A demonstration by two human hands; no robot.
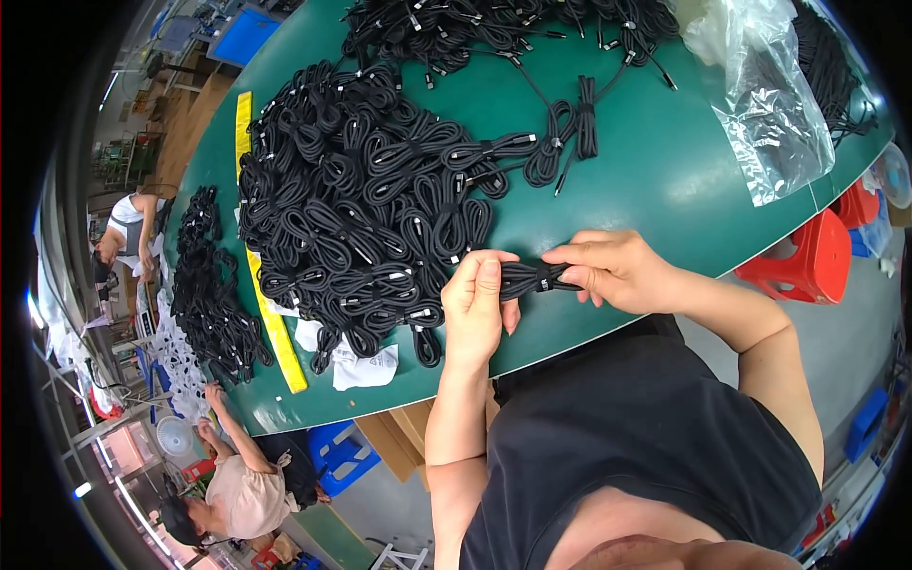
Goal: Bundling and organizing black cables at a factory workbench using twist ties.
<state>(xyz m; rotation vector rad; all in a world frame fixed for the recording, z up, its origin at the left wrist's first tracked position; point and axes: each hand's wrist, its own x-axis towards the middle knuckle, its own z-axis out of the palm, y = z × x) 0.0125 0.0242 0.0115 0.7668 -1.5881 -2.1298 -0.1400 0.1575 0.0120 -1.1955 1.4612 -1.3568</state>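
Note:
Between my two hands, just above the table's near edge, is a coiled black cable (518,276) with a dark strap round its middle. My left hand (475,296) grips the coil's left end, thumb up. At the strap, the fingers of my right hand (613,270) pinch the other end. Left of my hands spreads a big heap of bundled black cables (351,209), their metal plugs showing. Two more bundled cables (586,119) lie on the green table (655,171) beyond my right hand.
Loose black cables (446,28) pile up at the far side. A clear plastic bag (774,123) lies far right, near a red stool (807,258). Yellow tape (275,328) divides off another cable pile (214,294). Co-workers (242,494) are at the left.

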